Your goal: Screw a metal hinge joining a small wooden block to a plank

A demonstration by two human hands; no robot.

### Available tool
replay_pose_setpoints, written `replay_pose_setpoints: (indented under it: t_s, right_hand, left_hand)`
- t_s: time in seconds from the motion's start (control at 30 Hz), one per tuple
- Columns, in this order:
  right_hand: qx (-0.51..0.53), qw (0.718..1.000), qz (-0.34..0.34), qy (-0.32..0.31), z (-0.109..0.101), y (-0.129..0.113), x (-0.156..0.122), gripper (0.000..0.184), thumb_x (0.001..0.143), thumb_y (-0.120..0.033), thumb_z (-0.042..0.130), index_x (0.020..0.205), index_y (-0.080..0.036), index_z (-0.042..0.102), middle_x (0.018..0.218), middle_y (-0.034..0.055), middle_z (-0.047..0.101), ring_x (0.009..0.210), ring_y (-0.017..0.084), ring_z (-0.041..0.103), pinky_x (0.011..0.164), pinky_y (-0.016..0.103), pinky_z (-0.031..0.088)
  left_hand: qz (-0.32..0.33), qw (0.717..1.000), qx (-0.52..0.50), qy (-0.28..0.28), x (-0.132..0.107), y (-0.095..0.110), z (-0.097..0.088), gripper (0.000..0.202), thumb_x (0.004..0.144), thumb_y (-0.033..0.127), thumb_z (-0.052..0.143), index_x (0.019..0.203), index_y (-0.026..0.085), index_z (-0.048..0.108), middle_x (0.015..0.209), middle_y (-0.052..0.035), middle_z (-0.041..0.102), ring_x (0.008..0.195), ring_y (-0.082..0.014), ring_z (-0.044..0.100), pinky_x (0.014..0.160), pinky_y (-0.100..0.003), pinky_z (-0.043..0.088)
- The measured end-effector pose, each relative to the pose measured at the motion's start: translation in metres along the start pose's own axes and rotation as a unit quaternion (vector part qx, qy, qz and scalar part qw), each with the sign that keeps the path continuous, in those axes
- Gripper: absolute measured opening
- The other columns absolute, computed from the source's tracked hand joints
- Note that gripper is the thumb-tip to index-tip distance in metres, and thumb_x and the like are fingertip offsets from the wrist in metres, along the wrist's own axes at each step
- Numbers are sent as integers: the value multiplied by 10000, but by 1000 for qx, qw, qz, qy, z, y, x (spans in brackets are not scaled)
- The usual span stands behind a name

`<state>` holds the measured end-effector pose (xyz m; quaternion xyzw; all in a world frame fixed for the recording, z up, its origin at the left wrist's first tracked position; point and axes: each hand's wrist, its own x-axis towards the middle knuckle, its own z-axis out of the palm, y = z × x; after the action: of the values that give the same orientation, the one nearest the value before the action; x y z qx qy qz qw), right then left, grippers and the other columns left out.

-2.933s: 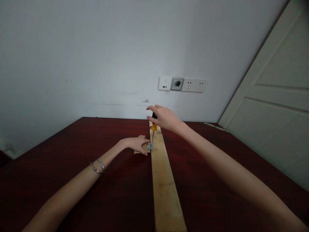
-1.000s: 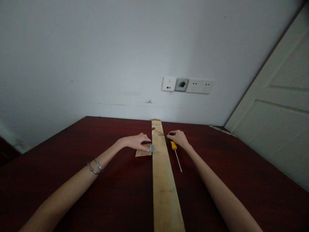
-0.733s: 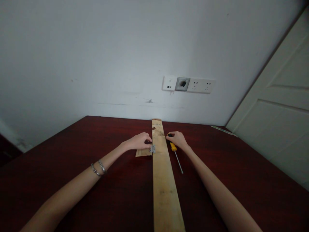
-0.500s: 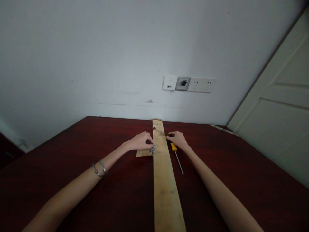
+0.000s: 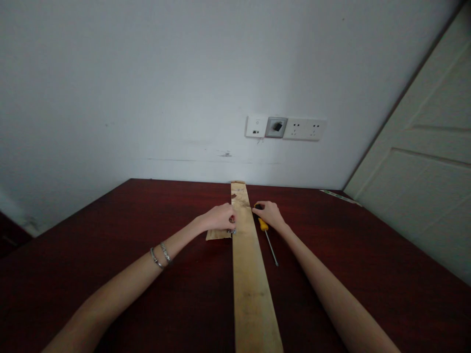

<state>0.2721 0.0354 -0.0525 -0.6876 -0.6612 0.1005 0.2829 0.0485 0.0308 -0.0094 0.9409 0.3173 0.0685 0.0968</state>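
A long wooden board (image 5: pixel 252 274) runs from the near edge of the view toward the wall. Against its left side lies a short wooden piece (image 5: pixel 218 235), with a small metal hinge (image 5: pixel 231 231) at the joint. My left hand (image 5: pixel 220 217) is closed with its fingertips down on the hinge, which it mostly covers. Across the board, my right hand (image 5: pixel 268 213) has thumb and finger curled together at the board's right edge. A screwdriver with a yellow and black handle (image 5: pixel 263 224) lies under and beside that hand; whether the fingers grip it or the board, I cannot tell.
Everything lies on a dark red wooden tabletop (image 5: pixel 176 304), which meets a pale wall (image 5: pixel 176 98). Sockets (image 5: pixel 303 129) are on the wall. A white panelled door (image 5: pixel 430 162) stands at the right, near a thin flat strip (image 5: pixel 340 197) at the table's back edge.
My left hand has shifted slightly right and down, now covering most of the hinge that showed before. My right hand and the screwdriver keep their places; the view has moved slightly.
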Motion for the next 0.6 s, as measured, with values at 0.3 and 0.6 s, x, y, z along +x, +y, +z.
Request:
replay_pose_setpoints:
  t_s: [0.3, 0.6]
  right_hand:
    - [7, 1000, -2, -2, 2, 2, 0, 358, 730, -404, 587, 1000, -199, 703, 961, 78, 717, 951, 232, 651, 826, 272, 461]
    - [3, 1000, 0, -6, 1, 2, 1, 359, 726, -408, 592, 999, -202, 703, 974, 81, 713, 956, 239, 645, 828, 283, 456]
  left_hand:
    - [-18, 999, 41, -16, 4, 7, -5, 46, 670, 187, 606, 639, 153, 611, 752, -46, 631, 751, -185, 568, 569, -249, 386]
    - [-5, 998, 68, -13, 1, 15, -8, 52, 702, 141, 555, 683, 145, 604, 796, -68, 624, 751, -185, 562, 635, -266, 416]
